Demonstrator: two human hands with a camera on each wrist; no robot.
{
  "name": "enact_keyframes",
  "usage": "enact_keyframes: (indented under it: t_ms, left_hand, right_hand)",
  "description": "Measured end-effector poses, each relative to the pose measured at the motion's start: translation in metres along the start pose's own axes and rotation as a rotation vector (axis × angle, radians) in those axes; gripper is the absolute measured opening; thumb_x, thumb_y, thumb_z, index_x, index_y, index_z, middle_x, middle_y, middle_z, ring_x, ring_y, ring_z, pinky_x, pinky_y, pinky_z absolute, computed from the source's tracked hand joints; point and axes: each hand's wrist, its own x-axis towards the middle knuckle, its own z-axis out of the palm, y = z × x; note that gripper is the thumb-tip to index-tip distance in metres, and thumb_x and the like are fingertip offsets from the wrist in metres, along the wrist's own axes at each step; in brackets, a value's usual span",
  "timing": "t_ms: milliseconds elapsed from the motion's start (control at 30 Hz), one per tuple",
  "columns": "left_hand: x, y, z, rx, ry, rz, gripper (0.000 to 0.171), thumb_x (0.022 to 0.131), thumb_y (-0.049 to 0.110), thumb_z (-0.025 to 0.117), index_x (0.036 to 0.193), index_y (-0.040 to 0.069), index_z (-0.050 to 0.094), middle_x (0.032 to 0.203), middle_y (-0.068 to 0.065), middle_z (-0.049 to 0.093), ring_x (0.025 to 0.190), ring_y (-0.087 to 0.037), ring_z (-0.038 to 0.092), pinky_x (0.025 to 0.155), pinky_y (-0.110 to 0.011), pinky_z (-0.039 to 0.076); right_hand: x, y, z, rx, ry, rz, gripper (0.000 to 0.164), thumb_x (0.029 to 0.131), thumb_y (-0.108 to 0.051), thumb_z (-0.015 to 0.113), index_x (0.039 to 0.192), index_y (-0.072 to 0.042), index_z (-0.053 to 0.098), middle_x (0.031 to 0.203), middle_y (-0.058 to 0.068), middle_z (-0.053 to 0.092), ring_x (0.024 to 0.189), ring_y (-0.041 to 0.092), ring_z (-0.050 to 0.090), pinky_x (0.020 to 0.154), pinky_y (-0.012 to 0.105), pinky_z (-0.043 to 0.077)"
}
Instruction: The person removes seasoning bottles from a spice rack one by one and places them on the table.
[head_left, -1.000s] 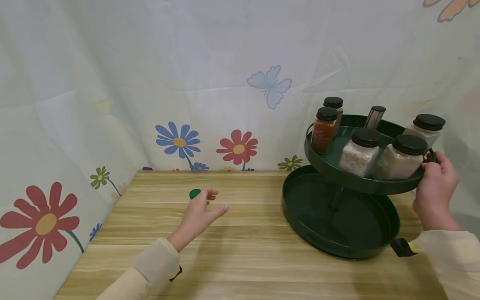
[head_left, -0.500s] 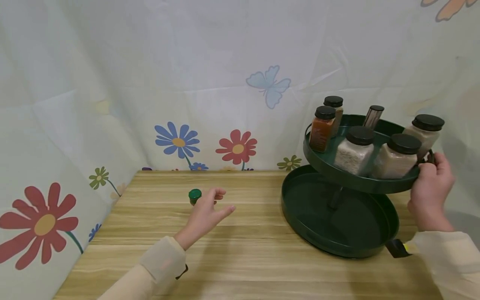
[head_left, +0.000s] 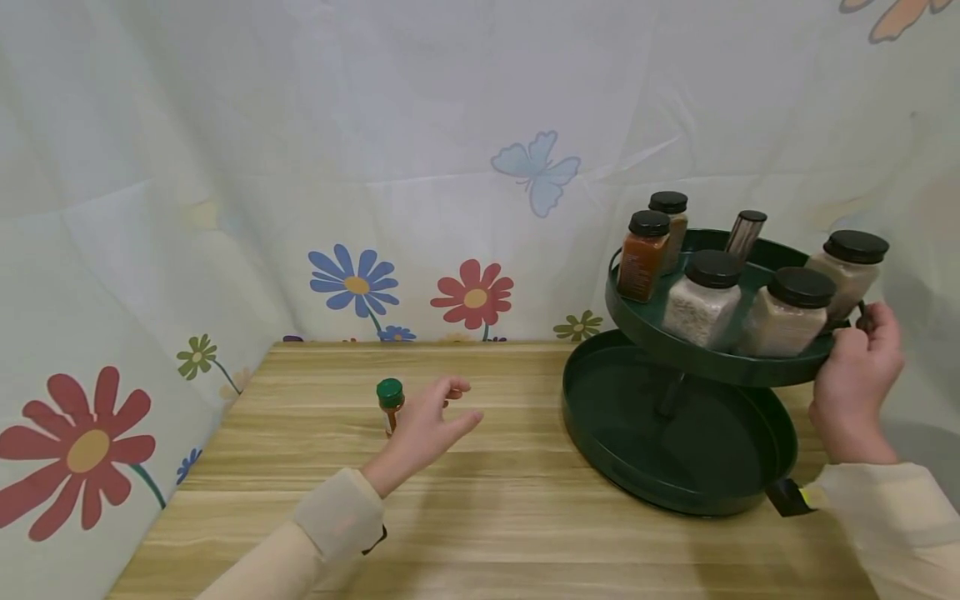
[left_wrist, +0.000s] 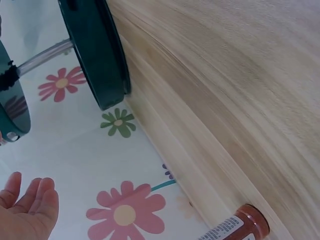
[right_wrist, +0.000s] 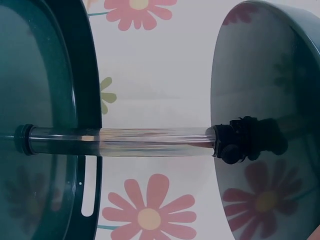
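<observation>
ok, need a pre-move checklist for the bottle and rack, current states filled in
1. Right hand holding the upper tray at its edge: ok.
2. Left hand gripping the green-capped bottle: not ok, it holds nothing beside it.
3. Bottle upright on the tabletop, cap on: ok.
4. Black lids on all five upper-tray jars: ok.
5. Black clamp tight on the clear pole: cannot tell.

Left hand (head_left: 422, 427) hovers relaxed; right hand (head_left: 858, 383) grips.
</observation>
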Motion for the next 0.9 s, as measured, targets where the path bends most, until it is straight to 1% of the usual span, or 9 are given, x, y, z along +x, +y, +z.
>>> enact_keyframes:
  t_ms: [67, 200, 367, 567, 667, 900]
  left_hand:
    - [0.000, 0.001, 0.002, 0.017, -0.006, 0.019, 0.035, 0.082, 0.031, 0.065, 0.108, 0.011, 0.055, 0.108, -0.004, 0.058, 0.102, -0.020, 0.053, 0.089, -0.042, 0.046]
    - [0.001, 0.002, 0.004, 0.029, -0.020, 0.044, 0.033, 0.083, 0.032, 0.064, 0.107, 0.011, 0.056, 0.107, -0.003, 0.058, 0.101, -0.019, 0.053, 0.089, -0.041, 0.046]
    - [0.002, 0.006, 0.006, 0.027, -0.031, 0.068, 0.036, 0.084, 0.033, 0.062, 0.111, 0.011, 0.056, 0.109, -0.004, 0.058, 0.102, -0.018, 0.052, 0.088, -0.041, 0.046]
    - [0.004, 0.012, 0.008, 0.012, -0.053, 0.074, 0.041, 0.084, 0.032, 0.061, 0.117, 0.009, 0.054, 0.115, -0.008, 0.057, 0.104, -0.020, 0.052, 0.089, -0.042, 0.046]
    - [0.005, 0.016, 0.010, 0.001, -0.063, 0.074, 0.043, 0.085, 0.033, 0.061, 0.119, 0.009, 0.053, 0.117, -0.006, 0.056, 0.105, -0.020, 0.051, 0.088, -0.042, 0.046]
    - [0.008, 0.023, 0.014, 0.012, -0.075, 0.081, 0.044, 0.085, 0.036, 0.059, 0.121, 0.011, 0.052, 0.117, -0.004, 0.056, 0.106, -0.018, 0.050, 0.089, -0.040, 0.046]
  right_hand:
    - [0.000, 0.000, 0.000, -0.005, 0.001, -0.002, 0.051, 0.086, -0.002, 0.023, 0.135, -0.008, 0.036, 0.142, 0.004, 0.030, 0.126, 0.007, 0.022, 0.099, 0.009, 0.016]
    - [-0.002, 0.000, -0.001, -0.032, -0.015, 0.004, 0.052, 0.087, -0.003, 0.023, 0.138, -0.010, 0.032, 0.145, 0.002, 0.025, 0.128, 0.005, 0.018, 0.101, 0.010, 0.013]
    - [-0.002, 0.000, -0.003, -0.065, -0.035, 0.008, 0.053, 0.088, -0.004, 0.022, 0.140, -0.012, 0.026, 0.147, 0.000, 0.021, 0.130, 0.003, 0.014, 0.103, 0.012, 0.010]
    - [-0.002, 0.000, -0.003, -0.048, -0.042, 0.009, 0.053, 0.088, -0.004, 0.021, 0.141, -0.012, 0.025, 0.148, -0.001, 0.019, 0.130, 0.003, 0.013, 0.103, 0.012, 0.010]
    - [-0.002, -0.001, -0.003, -0.043, -0.042, 0.015, 0.053, 0.088, -0.004, 0.021, 0.141, -0.012, 0.025, 0.148, -0.001, 0.019, 0.130, 0.003, 0.013, 0.103, 0.012, 0.010]
    - [-0.002, 0.000, -0.002, -0.053, -0.026, 0.014, 0.052, 0.088, -0.005, 0.022, 0.140, -0.010, 0.025, 0.147, 0.001, 0.020, 0.130, 0.004, 0.015, 0.103, 0.012, 0.011]
